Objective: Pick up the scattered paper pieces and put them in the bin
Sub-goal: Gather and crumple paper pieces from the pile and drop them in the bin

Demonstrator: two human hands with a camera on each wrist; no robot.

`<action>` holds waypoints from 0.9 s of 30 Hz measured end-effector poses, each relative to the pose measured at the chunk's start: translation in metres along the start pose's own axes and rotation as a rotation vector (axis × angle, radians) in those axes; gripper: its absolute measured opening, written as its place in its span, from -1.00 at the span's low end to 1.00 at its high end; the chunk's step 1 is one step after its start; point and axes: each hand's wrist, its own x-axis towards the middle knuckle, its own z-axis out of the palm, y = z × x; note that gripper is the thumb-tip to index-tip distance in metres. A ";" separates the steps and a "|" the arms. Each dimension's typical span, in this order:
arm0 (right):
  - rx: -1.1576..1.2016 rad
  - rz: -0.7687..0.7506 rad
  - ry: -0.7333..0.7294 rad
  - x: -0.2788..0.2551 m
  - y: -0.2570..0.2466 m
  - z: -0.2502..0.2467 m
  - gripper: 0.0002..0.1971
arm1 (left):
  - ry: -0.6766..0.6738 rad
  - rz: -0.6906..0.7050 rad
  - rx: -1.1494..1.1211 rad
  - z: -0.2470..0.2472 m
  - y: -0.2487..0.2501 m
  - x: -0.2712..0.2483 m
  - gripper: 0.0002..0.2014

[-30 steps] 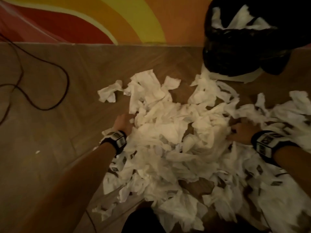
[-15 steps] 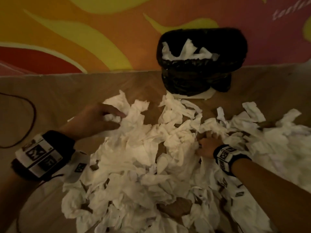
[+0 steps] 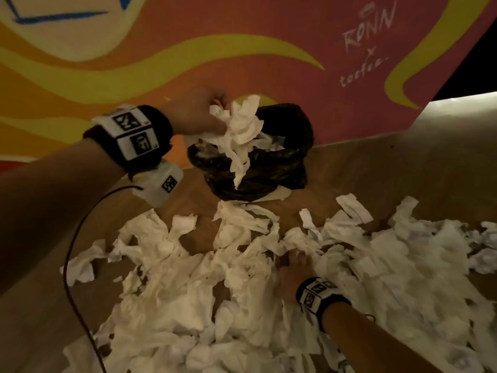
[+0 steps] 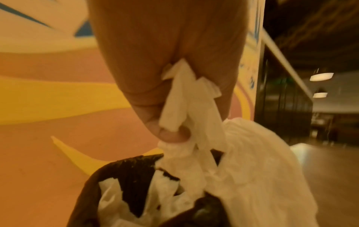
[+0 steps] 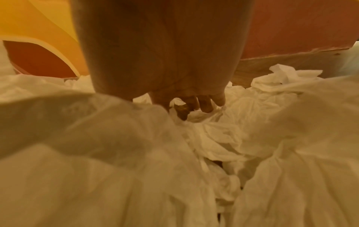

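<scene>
Wooden floor (image 3: 376,173) under a painted wall: barely begun.
Left hand (image 3: 195,114) clamps a paper bunch (image 3: 242,130) over the far bin (image 3: 285,154), up from the heap it grasped half a second ago; bin part-filled; paper pieces (image 3: 188,292) litter the near floor; right hand (image 3: 293,273) stays low, fingers (image 5: 205,104) curled into them.

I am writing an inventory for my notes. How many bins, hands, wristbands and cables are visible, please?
Bin: 1
Hands: 2, left hand and right hand
Wristbands: 2
Cable: 1
Total: 6
Paper pieces: too many and overlapping to count; the left hand holds some over the bin.
</scene>
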 end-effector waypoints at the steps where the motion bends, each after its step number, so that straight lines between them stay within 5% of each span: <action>1: 0.006 -0.004 0.000 -0.001 0.000 0.001 -0.17 | -0.018 -0.015 0.060 0.003 0.000 0.014 -0.71; 8: 0.000 0.026 0.008 0.003 -0.003 0.005 -0.15 | -0.099 0.033 0.425 0.035 -0.006 0.072 -0.63; 12: 0.015 0.018 0.052 0.003 0.000 0.012 -0.15 | -0.249 0.059 0.378 0.042 0.003 0.078 -0.45; 19: 0.007 0.027 0.014 0.006 -0.004 0.008 -0.15 | -0.065 0.115 0.247 -0.002 0.006 0.048 -0.67; 24: 0.005 0.022 0.030 0.008 -0.003 0.013 -0.15 | -0.587 -0.082 0.145 0.013 0.002 0.026 -0.46; 27: 0.013 0.022 0.039 0.008 -0.004 0.008 -0.13 | -0.728 -0.142 -0.036 0.039 -0.002 0.034 -0.15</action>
